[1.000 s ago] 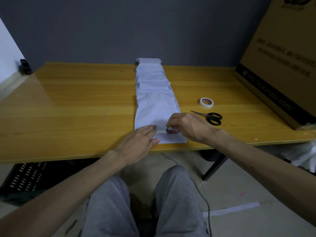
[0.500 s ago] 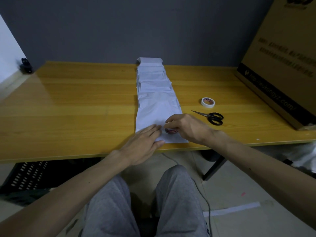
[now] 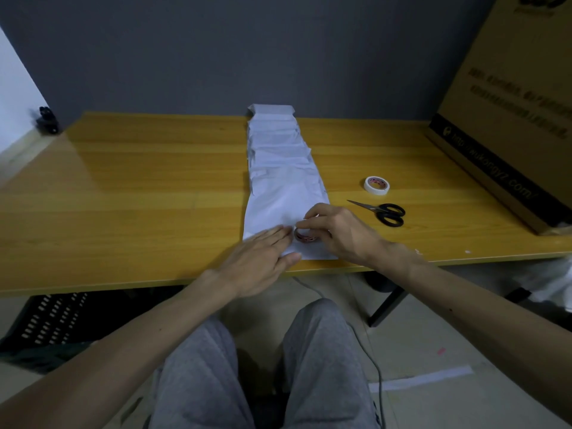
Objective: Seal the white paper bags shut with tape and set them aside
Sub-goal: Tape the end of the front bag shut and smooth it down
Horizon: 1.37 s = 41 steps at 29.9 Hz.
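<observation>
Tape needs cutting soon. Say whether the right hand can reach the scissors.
Probably yes: the scissors lie just right of the right hand with bare table between, but it grips a tape roll and must drop that first.

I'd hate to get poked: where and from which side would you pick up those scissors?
By the black handle loops, coming from the right. The scissors lie flat on the table with blades together, their tip pointing left toward the bags. The loops sit at the right end, with bare table around them, so that side looks safest and easiest to reach.
</observation>
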Tool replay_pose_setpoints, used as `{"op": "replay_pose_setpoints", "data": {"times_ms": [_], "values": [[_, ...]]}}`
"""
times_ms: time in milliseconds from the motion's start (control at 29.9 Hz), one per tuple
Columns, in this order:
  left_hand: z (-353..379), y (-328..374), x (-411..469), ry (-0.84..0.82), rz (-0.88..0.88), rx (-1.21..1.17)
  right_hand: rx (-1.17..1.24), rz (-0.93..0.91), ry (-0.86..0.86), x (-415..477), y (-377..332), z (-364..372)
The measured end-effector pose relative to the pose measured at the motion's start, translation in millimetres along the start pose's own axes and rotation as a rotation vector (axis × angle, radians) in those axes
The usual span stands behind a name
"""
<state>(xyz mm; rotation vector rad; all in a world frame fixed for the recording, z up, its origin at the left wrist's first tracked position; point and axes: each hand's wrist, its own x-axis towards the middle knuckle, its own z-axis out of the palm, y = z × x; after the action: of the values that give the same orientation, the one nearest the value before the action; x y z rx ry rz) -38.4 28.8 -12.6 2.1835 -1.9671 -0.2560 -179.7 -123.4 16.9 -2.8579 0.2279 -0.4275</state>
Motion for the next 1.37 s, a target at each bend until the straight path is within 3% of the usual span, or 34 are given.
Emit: {"op": "replay_pose_setpoints", "data": {"times_ms": [234,668,868,1369], "values": [[9.7,5.8,1.5,0.048,-0.013,0.054,0.072,0.118,0.124,-6.8,0.7,7.1],[11.9,9.8,1.3,-0.031,-0.022,-0.057,0.231,0.039,0.212,-11.3,3.9,8.8],[7.5,8.3,2.0,-0.131,-0.019,-0.036,0.170,-0.030,0.193,-13.4,9.6,11.4],[11.7,1.7,3.3,-0.142,-0.016,0.004,0.004,-0.029,0.125,-22.2,14.7,-5.0]]}}
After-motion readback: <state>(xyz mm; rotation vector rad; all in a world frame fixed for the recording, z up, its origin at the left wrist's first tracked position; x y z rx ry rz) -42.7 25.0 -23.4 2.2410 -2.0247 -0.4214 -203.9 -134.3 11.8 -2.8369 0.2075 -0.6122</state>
